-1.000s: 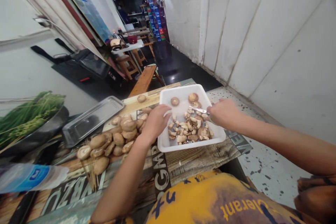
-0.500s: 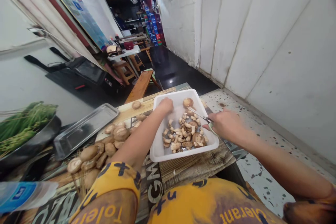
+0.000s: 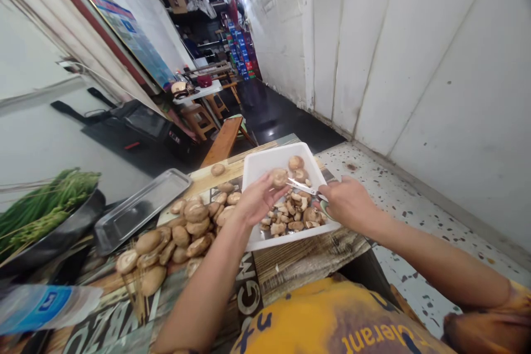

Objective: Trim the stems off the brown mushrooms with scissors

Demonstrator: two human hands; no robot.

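Note:
Over the left part of a white plastic tray [image 3: 259, 163], my left hand [image 3: 258, 199] holds a brown mushroom [image 3: 279, 177] by its fingertips. My right hand [image 3: 348, 202], at the tray's right edge, grips scissors [image 3: 302, 186] with pale green handles. The scissors' blades point left, and their tips are at the held mushroom. Cut mushroom stems [image 3: 290, 207] and a few whole mushrooms lie in the tray below the hands. Two mushrooms [image 3: 296, 163] sit near its far right corner. A pile of whole mushrooms [image 3: 196, 212] spreads on the table left of my left forearm.
A clear plastic tray [image 3: 141, 210] lies beyond the pile. A metal bowl of green vegetables [image 3: 50, 210] stands at the far left, with a plastic bottle [image 3: 50, 307] nearer me. A wooden bench [image 3: 224, 141] is behind the table, and a white wall [image 3: 394, 55] rises on the right.
My left hand has moved nearer and right from the tray's far left part and now shows a mushroom in its fingers. The scissors have shifted slightly down and left, beside that mushroom.

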